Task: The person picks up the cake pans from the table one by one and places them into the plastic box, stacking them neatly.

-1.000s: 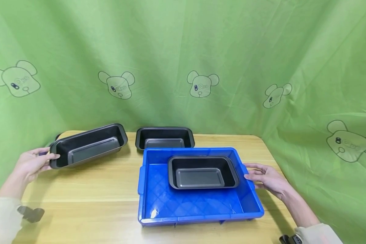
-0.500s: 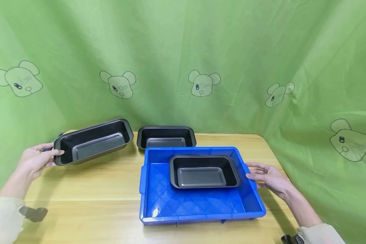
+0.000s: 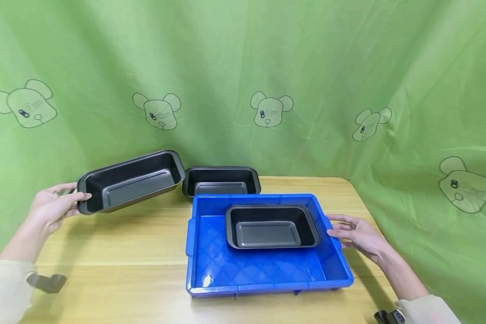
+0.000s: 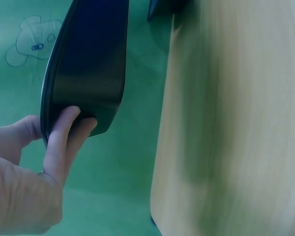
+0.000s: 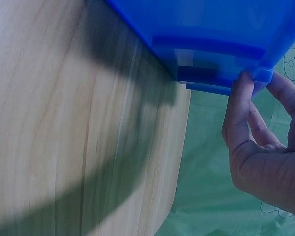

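Observation:
At the left, my left hand pinches the near end of a long black loaf pan, thumb inside the rim and fingers beneath. That pan hangs tilted above the table, its right end raised; the left wrist view shows the pan's outer side over the fingers. My right hand pinches the right rim of a blue plastic tray, also seen in the right wrist view as the blue tray wall. A shorter black loaf pan rests inside the tray, towards its back right.
Behind the blue tray stands another black loaf pan, its front partly hidden by the tray's back wall. Everything rests on a light wooden table. A green curtain with mouse-head drawings hangs close behind the table and along its sides.
My left hand has lifted the long loaf pan higher and moved it slightly to the right, towards the pan at the back. My right hand and the tray have hardly moved.

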`<state>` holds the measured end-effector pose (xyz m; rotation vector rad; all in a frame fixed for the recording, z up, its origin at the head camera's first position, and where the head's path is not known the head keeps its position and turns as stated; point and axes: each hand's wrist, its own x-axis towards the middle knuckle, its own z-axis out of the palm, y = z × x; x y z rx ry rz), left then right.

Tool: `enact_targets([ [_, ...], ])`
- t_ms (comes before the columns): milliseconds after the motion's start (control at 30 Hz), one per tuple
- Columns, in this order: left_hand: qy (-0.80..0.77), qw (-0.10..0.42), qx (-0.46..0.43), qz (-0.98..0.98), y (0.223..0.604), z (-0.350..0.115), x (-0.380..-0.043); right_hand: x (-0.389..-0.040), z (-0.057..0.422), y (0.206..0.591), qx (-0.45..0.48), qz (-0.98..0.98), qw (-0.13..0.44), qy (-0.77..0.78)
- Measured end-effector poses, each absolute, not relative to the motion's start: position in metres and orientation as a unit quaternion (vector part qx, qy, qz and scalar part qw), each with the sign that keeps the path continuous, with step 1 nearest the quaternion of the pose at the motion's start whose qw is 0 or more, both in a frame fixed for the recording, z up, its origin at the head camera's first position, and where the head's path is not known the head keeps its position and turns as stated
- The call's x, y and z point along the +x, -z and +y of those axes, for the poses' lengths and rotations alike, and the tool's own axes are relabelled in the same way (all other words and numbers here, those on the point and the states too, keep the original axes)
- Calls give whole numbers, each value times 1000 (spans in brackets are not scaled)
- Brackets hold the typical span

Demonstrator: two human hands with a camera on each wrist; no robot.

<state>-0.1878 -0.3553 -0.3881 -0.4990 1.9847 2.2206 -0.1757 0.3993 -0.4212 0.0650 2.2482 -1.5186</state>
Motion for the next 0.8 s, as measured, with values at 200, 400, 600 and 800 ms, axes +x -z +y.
enact_targets([
  [200,-724,59,-153,670,380,-345,-188,-175,399,420,23,810,213,547],
  [400,-734,59,-136,663,373,-331,-189,-175,398,420,20,807,214,550],
  [600,-735,51,-125,664,366,-316,-191,-176,398,420,18,805,214,553],
  [800,-742,43,-119,658,361,-296,-192,-176,399,421,17,804,215,555],
])
